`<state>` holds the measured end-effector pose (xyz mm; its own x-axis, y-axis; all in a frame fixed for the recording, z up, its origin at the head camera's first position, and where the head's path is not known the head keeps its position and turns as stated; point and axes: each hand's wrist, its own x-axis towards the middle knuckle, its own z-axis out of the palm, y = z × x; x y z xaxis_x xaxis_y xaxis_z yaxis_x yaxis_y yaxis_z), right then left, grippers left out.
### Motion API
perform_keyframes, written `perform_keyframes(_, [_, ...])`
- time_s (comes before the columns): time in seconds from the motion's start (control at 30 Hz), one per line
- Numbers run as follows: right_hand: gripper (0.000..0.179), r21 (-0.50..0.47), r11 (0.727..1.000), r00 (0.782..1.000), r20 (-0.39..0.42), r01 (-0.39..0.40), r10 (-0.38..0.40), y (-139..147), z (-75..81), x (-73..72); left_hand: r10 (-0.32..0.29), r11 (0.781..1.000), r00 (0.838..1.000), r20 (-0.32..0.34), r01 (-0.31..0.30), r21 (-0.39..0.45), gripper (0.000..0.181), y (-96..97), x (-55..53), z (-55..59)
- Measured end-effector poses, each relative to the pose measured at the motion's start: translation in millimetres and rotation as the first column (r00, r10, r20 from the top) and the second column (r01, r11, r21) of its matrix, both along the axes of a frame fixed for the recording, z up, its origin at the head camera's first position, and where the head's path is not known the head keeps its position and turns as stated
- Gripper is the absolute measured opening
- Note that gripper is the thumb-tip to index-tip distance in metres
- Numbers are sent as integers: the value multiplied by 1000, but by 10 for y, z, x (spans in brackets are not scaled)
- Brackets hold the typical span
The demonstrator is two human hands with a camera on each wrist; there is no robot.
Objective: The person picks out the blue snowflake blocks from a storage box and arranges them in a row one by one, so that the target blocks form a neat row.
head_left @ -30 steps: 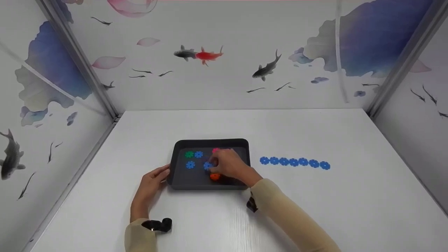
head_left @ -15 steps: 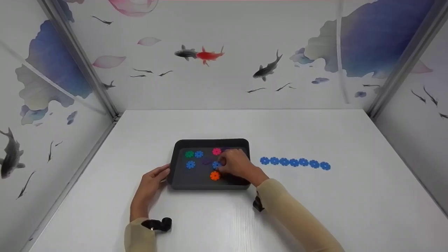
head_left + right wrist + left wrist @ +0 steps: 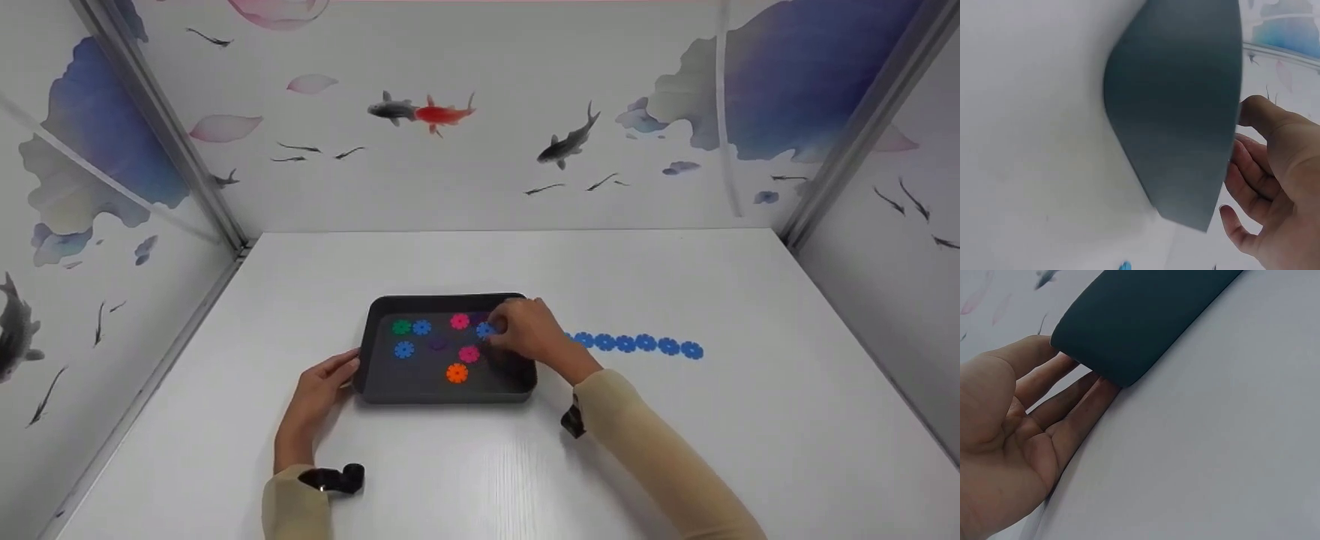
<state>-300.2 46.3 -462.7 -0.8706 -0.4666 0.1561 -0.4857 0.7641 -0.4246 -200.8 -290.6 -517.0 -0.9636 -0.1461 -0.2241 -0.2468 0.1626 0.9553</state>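
Note:
In the head view, a dark grey tray (image 3: 442, 398) stands on the white table. My left hand (image 3: 316, 394) touches its left wall with straight fingers; in the left wrist view the fingertips reach the tray's corner. My right hand (image 3: 531, 328) is over the tray's right side, pinching a blue flower-shaped snowflake disc (image 3: 486, 330) between thumb and fingers. The tray wall hides that disc in the right wrist view. Other discs lie in the tray: green (image 3: 402, 327), blue (image 3: 404, 349), pink (image 3: 460, 321), orange (image 3: 457, 373) and purple (image 3: 438, 343).
Right of the tray, several blue snowflake discs (image 3: 646, 343) form a row across the table (image 3: 465, 465); my right wrist overlaps its near end. White panels (image 3: 450, 187) painted with fish and lotus leaves enclose the table at the back and both sides.
My right hand has moved right and toward the tray's back with the blue disc. A pink disc and a purple disc have come into view behind it. The left hand stays at the tray.

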Motion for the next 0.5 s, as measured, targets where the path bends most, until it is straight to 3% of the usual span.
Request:
perform_keyframes(0.33, [25,-72,997,999,-7,41,-41,437,97,-48,8,1000,1000,-17,-9,-26,47,22,17,12])
perform_keyframes(0.5, [29,-49,997,998,-24,62,-63,661,145,-47,15,999,1000,-25,-16,-33,48,11,-3,-1])
